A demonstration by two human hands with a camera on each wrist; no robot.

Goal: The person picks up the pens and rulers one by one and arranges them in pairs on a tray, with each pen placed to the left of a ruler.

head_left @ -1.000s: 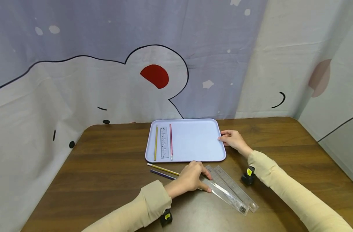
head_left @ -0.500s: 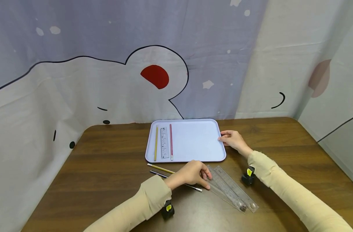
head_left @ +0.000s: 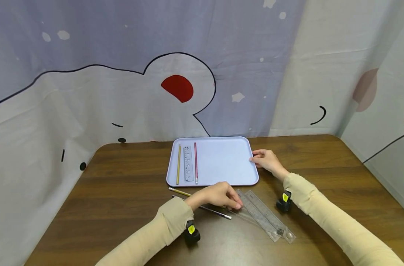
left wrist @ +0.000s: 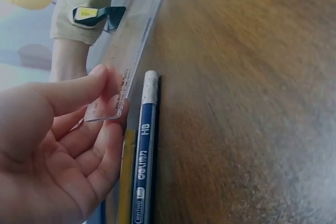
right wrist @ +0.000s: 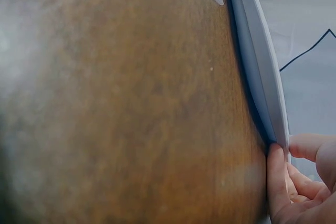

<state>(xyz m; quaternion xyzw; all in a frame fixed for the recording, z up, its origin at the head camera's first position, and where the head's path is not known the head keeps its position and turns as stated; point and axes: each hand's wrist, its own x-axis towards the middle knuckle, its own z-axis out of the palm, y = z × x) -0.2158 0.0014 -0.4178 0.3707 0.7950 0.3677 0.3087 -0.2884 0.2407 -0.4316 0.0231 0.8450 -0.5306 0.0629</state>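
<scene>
My left hand (head_left: 220,194) pinches the near end of a clear ruler (left wrist: 131,35) between thumb and fingers, over the table. In the head view this ruler overlaps two more clear rulers, a left one (head_left: 255,214) and a right one (head_left: 271,216). Below the hand lie a dark blue pencil (left wrist: 147,145) marked HB, with a white eraser end, and a yellow pencil (left wrist: 126,177). My right hand (head_left: 268,162) grips the right rim of a pale lavender tray (head_left: 226,160), thumb above and fingers beneath the tray's edge (right wrist: 265,61).
At the tray's left side lie a yellow pencil (head_left: 178,164), a short shape-stencil ruler (head_left: 188,164) and a red pencil (head_left: 196,162), side by side. A printed curtain (head_left: 235,74) hangs behind the wooden table (head_left: 129,184). Both wrists wear black cameras.
My left hand has raised and tilted the clear ruler's held end, shifting it off the other rulers' line. More of the blue pencil now shows. The right hand and tray have stayed put.
</scene>
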